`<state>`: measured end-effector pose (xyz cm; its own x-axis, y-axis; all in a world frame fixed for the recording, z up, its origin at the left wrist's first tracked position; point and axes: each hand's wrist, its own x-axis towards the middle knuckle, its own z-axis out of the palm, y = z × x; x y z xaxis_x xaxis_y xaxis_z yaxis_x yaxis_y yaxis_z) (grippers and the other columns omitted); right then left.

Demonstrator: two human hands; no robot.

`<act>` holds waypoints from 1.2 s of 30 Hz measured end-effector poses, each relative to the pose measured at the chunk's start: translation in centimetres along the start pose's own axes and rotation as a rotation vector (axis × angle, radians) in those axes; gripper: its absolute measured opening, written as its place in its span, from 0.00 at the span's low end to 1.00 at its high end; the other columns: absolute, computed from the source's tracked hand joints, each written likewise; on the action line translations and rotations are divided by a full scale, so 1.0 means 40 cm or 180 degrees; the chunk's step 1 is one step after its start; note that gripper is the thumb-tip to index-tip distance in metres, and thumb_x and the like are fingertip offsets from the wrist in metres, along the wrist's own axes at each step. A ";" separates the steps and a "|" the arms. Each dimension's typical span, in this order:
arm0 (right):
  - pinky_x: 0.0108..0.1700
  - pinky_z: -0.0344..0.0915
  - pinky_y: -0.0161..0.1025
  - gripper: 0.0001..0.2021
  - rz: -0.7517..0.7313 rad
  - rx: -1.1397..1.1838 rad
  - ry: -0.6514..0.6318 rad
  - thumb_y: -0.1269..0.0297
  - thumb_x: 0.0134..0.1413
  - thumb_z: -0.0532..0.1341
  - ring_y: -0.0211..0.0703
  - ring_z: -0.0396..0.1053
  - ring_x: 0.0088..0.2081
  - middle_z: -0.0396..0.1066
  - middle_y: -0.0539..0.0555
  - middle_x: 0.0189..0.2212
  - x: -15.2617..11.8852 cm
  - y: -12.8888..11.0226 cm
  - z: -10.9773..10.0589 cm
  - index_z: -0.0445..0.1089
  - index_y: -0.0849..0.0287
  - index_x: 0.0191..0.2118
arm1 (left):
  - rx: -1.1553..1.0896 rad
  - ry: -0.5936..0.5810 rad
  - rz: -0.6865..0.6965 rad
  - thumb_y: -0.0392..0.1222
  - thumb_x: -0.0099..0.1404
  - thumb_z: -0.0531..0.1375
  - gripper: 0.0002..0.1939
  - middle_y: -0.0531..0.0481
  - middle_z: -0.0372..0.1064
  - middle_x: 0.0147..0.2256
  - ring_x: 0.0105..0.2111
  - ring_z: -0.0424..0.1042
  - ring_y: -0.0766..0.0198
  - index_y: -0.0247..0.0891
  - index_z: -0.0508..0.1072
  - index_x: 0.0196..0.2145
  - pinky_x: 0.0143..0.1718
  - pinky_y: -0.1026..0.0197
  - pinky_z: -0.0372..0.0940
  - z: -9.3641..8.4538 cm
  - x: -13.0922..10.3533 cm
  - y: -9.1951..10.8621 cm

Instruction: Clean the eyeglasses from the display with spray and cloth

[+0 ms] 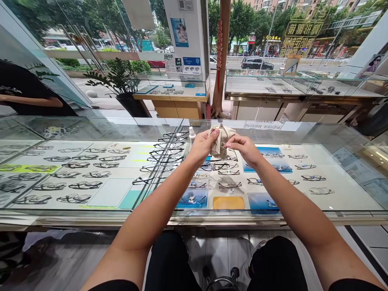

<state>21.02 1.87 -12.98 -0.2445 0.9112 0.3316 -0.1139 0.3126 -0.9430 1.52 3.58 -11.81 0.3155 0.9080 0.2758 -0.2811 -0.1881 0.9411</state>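
Above the glass counter, my left hand (202,146) is closed on a beige cloth (218,147), with the thumb pressed on top of it. Thin-rimmed eyeglasses (233,150) stick out of the cloth on its right side, partly covered by it. The fingertips of my right hand (243,148) pinch the eyeglasses near the cloth's right edge; which part they grip is too small to tell. A small white bottle (192,134) stands just left of my left hand. Several dark-framed eyeglasses (166,152) lie in a column on the glass left of my forearm.
Inside the glass display counter (348,190) are rows of eyeglasses (79,185), blue display cards (263,204) and a yellow-orange pad (228,203). A person in black (33,91) is at the far left. Beyond stand a potted plant (121,89) and more display cases (257,87).
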 end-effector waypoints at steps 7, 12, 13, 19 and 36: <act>0.46 0.69 0.45 0.11 0.0267 0.0214 0.0083 0.53 0.44 0.78 0.45 0.72 0.37 0.79 0.51 0.29 -0.004 -0.013 0.003 0.81 0.53 0.27 | -0.0049 -0.0128 -0.0136 0.70 0.53 0.79 0.34 0.49 0.79 0.28 0.27 0.76 0.64 0.34 0.81 0.37 0.30 0.62 0.71 -0.005 -0.002 0.013; 0.39 0.66 0.41 0.11 0.0408 0.0493 0.0115 0.54 0.43 0.77 0.42 0.69 0.32 0.77 0.50 0.28 -0.008 -0.024 0.004 0.80 0.54 0.26 | 0.0057 -0.0330 -0.0192 0.60 0.52 0.82 0.31 0.48 0.81 0.33 0.29 0.77 0.64 0.34 0.82 0.43 0.31 0.64 0.70 -0.013 -0.009 0.029; 0.38 0.66 0.41 0.12 0.0424 0.0509 0.0095 0.54 0.44 0.77 0.42 0.69 0.32 0.77 0.50 0.28 -0.009 -0.025 0.003 0.80 0.54 0.26 | 0.0087 -0.0357 -0.0177 0.58 0.51 0.83 0.31 0.48 0.82 0.33 0.30 0.77 0.64 0.35 0.82 0.44 0.32 0.64 0.70 -0.013 -0.010 0.030; 0.44 0.69 0.43 0.15 0.0429 0.0469 -0.0106 0.50 0.45 0.80 0.44 0.72 0.36 0.79 0.52 0.31 -0.010 -0.024 0.004 0.81 0.55 0.29 | 0.0085 -0.0111 0.0025 0.53 0.46 0.85 0.33 0.47 0.83 0.36 0.33 0.78 0.63 0.34 0.82 0.44 0.37 0.63 0.72 0.000 -0.011 0.022; 0.45 0.67 0.43 0.16 0.0419 0.0278 -0.0338 0.50 0.47 0.80 0.44 0.72 0.36 0.80 0.51 0.31 -0.008 -0.005 0.007 0.80 0.55 0.28 | 0.0338 0.0286 0.0281 0.72 0.54 0.77 0.33 0.52 0.74 0.26 0.25 0.67 0.68 0.36 0.80 0.30 0.27 0.64 0.62 0.007 -0.004 0.006</act>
<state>20.87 1.45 -12.89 -0.3625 0.9078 0.2109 -0.1562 0.1639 -0.9740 1.67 3.29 -11.58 0.2103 0.9151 0.3441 -0.2053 -0.3028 0.9307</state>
